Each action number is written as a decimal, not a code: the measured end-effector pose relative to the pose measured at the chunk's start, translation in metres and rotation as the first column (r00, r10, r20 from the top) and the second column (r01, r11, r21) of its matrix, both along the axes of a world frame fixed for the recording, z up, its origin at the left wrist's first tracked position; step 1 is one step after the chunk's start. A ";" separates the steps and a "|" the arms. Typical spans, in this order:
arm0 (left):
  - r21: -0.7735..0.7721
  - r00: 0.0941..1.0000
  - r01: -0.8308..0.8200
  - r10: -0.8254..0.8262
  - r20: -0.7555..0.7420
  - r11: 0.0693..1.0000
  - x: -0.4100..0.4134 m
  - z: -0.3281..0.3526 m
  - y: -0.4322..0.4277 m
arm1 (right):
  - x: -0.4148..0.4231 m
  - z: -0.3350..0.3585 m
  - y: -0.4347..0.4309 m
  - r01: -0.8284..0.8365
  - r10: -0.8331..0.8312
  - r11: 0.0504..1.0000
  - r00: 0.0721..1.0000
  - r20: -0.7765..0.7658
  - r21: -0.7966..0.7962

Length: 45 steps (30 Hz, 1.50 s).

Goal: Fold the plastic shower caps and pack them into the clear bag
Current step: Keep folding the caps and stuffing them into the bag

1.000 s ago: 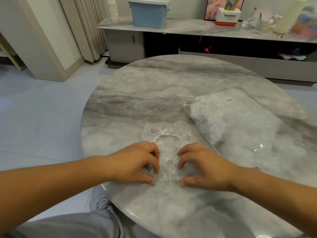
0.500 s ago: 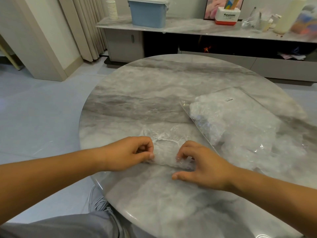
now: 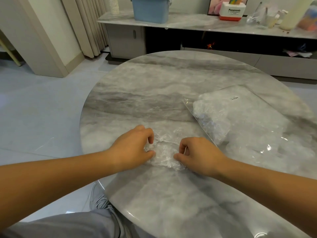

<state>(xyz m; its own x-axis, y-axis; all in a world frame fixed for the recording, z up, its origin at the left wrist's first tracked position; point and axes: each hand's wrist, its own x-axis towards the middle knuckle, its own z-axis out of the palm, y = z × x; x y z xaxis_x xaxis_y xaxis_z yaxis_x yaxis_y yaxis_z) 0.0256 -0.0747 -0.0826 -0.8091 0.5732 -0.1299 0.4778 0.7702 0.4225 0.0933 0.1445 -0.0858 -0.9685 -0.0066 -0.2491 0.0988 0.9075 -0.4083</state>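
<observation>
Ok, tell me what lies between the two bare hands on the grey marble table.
Head view: a crumpled clear plastic shower cap lies between the left hand and the right hand, both pinching its edges.

The shower cap is thin, transparent and crumpled, gathered into a small bundle on the table. The clear bag lies flat just to its right, with a white label and crumpled caps inside.

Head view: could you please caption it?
Left hand and right hand pinch a shower cap on the marble table beside the clear bag.
</observation>
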 end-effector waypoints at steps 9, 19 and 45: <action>0.228 0.864 -0.329 0.195 0.465 0.916 -0.013 0.010 0.015 | -0.009 0.014 0.002 0.051 -0.069 0.996 0.960 -0.270 -0.072; 0.292 0.593 -0.472 0.054 0.803 0.832 -0.015 0.018 0.009 | -0.018 0.008 0.007 0.046 -0.088 0.967 0.984 -0.156 -0.252; 0.005 0.910 -0.333 0.320 0.265 0.943 -0.020 0.021 0.001 | 0.042 -0.010 0.005 -0.683 0.733 0.672 0.668 -0.129 0.286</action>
